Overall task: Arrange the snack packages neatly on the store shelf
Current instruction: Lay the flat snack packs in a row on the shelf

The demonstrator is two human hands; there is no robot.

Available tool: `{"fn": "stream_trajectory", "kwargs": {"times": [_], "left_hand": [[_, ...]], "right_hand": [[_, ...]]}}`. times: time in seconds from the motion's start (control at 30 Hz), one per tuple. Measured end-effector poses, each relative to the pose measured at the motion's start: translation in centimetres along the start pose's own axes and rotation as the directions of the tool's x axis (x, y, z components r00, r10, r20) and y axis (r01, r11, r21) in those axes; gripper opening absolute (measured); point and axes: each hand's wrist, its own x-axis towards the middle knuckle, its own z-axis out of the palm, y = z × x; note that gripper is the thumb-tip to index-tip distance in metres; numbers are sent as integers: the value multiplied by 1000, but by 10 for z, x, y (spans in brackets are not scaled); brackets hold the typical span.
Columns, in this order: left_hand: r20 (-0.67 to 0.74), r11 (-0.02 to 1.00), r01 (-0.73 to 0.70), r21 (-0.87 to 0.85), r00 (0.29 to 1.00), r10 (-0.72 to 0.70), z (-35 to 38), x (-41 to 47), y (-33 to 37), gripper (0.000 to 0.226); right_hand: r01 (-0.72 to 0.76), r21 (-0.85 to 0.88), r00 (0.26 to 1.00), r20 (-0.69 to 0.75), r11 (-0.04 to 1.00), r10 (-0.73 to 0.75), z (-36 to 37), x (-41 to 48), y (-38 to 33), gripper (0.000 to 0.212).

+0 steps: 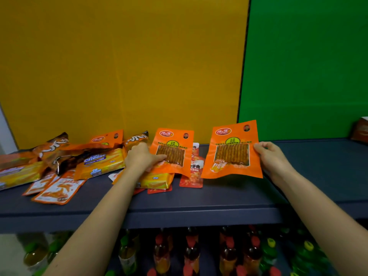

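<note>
Pouches (171, 154) (232, 152), two (orange): left hand (139, 158) grips one; right hand (270, 156) another.

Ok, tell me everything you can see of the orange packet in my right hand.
The orange packet is a flat plastic pouch with a clear window showing reddish-brown strips, a red logo at top left and a green round badge above the window. It is upright, slightly tilted, front toward the camera. The right hand pinches its right edge. Its bottom edge is over the dark shelf; contact is unclear.
</note>
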Motion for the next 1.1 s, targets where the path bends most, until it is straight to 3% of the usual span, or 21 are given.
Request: {"fn": "stream_trajectory", "kwargs": {"times": [0.23, 0.33, 0.53, 0.6, 0.67, 0.87, 1.1], "left_hand": [[160, 979, 49, -196, 987, -17, -11, 5, 7, 50], [225, 943, 39, -332, 974, 39, -12, 1, 11, 28], [280, 855, -8, -519, 943, 179, -16, -3, 21, 30], [274, 814, -12, -581, 939, 209, -14, -10, 34, 20], [273, 762, -2, -647, 933, 234, -7, -20, 53, 16], [299, 659, 4, -752, 893, 337, 37, -56, 123, 36], [368, 626, 11, -779, 817, 444, 105, -124, 239, 42]], "right_hand": [[-5, 26, 998, -64, 1000, 7, -2, -16, 9, 19], [-10, 24, 995, -100, 1000, 12, -4, -20, 11, 24], [-74, 76, 986, -142, 994, 84, -22, -25, 13, 16], [-95, 107, 982, -155, 990, 111, -36, -28, 13, 16], [-105, 110, 978, -170, 988, 123, -55, -31, 12, 17], [-81, 175, 960, -250, 981, 123, -134, -38, 6, 17], [-55, 153, 919, -378, 987, 110, -275, -53, 5, 11]]}}
